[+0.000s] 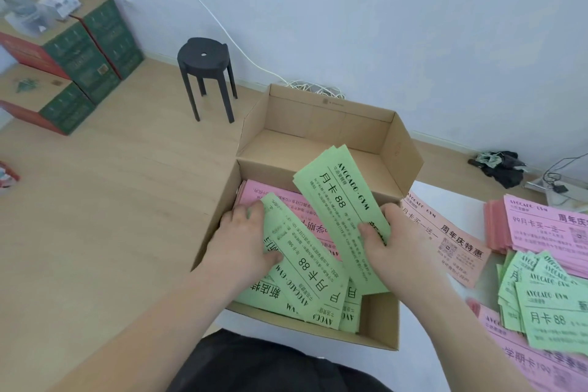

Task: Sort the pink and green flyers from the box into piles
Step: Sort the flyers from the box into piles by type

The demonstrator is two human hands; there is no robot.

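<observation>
Dark garment (254,366), lower edge, at the wearer's lap.

Cartons (79,54), far left: green and red, stacked; printing too small to read.

Stool (206,73): black, round seat, near the wall.

Cardboard box (318,124), centre: flaps open, far half bare. The near half holds the unsorted flyers.

- Pink flyers (254,194): lie flat against the left wall of the box, under the green ones; text upside down and only partly legible.
- Green flyers (305,280): fanned across the near half, reading "AVOCADO·GYM" and "月卡88".

Left hand (245,242): inside the box, with fingers and thumb curled round the upper end of the green flyers.

Green sheaf (337,207): several sheets with the same "AVOCADO·GYM / 月卡88" print, tilted up over the box.

Right hand (397,242): grasps the sheaf's right edge, thumb on top, fingers behind.

Loose pink flyer (445,239), just right of the box: "周年庆特惠".

Pink pile (547,226), far right: "AVOCADO·GYM", "99月卡买一送一".

Green pile (553,305), in front of the pink pile: "月卡88".

Further pink sheets (525,363), lower right: "学期卡".

Dark cloth bundle (502,169), by the wall.
</observation>
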